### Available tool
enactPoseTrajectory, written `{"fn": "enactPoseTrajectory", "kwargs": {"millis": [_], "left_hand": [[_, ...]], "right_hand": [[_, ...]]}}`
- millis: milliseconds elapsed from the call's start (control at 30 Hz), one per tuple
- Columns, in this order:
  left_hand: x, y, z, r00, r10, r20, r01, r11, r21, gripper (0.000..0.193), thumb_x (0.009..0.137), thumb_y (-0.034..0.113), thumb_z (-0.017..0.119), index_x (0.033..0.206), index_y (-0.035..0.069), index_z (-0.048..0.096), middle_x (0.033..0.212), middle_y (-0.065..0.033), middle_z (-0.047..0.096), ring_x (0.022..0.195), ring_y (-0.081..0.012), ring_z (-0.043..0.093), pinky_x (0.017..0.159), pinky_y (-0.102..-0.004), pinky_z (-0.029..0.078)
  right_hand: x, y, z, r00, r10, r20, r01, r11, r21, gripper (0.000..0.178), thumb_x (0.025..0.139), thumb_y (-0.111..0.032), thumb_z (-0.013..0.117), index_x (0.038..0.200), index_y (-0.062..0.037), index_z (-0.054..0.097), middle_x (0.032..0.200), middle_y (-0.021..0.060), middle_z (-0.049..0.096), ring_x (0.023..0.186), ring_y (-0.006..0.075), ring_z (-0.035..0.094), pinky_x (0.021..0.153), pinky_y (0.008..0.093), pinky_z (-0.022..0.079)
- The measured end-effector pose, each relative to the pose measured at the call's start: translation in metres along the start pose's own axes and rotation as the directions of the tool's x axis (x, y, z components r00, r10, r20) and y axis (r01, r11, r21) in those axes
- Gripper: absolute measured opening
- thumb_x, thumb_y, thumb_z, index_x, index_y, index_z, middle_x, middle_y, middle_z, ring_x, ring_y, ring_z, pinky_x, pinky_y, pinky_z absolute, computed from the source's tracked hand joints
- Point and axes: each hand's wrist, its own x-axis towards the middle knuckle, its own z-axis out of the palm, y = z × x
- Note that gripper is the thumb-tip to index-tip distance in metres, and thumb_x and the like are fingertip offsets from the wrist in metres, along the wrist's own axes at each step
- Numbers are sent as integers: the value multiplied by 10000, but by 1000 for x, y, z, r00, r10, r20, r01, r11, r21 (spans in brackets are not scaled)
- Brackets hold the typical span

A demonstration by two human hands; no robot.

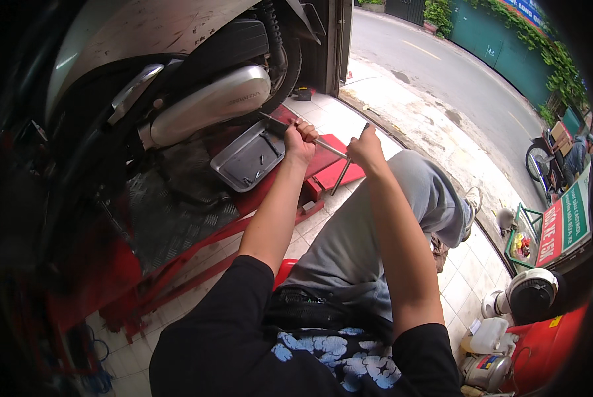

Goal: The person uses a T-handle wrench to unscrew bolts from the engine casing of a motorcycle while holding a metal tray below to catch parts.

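My left hand (301,137) is closed around the shaft of a T-handle wrench (331,149). My right hand (366,149) grips the wrench's crossbar, whose lower end sticks out below the fist. The far end of the shaft points toward the motorbike's silver engine cover (210,106), close to the rear wheel (288,73). Whether its tip sits on a bolt is too small to tell. Beneath my left wrist lies a grey metal tray (225,165) with several small dark parts in it.
The motorbike rests on a red lift table (336,173) with a black tread plate (177,225). To the right are white floor tiles (465,284), a sign board (564,218), a white jug (489,336) and a red drum (548,351). A person (577,159) is by another motorbike outside.
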Motion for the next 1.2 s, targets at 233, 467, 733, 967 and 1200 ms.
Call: {"fn": "enactPoseTrajectory", "kwargs": {"millis": [233,467,733,967,1200], "left_hand": [[-3,5,9,999,-40,26,41,999,-19,332,1039,297,333,767,133,430,544,64,201,441,-68,153,412,-247,146],[3,8,11,994,-89,58,91,995,-43,325,1033,276,335,766,120,434,542,60,212,437,-69,159,406,-248,144],[5,26,13,984,-157,80,164,981,-102,306,1011,229,375,743,107,455,542,58,243,450,-68,194,423,-235,159],[-5,36,14,985,-164,59,168,982,-84,320,1002,215,377,707,114,448,527,62,233,436,-64,181,423,-236,152],[-9,35,20,974,-209,86,221,962,-158,285,984,172,391,717,103,463,524,59,242,432,-62,190,422,-236,154]], "right_hand": [[-6,-5,-6,999,-51,-15,52,997,62,340,830,-63,498,1062,176,434,930,378,617,899,458,652,790,442,522],[-15,-10,-13,990,-126,-64,135,978,158,334,824,-55,490,1098,134,463,881,340,635,848,427,665,747,435,524],[-27,-21,-13,975,-223,-11,209,893,399,325,812,-63,518,1095,97,509,758,246,655,673,311,694,651,385,551],[-31,-26,-15,966,-254,35,210,863,459,316,810,-62,526,1087,89,521,764,235,661,651,296,691,644,383,552],[-36,-32,-18,932,-360,-50,342,821,458,260,828,-28,553,1078,41,545,659,112,637,597,166,651,551,306,531]]}}
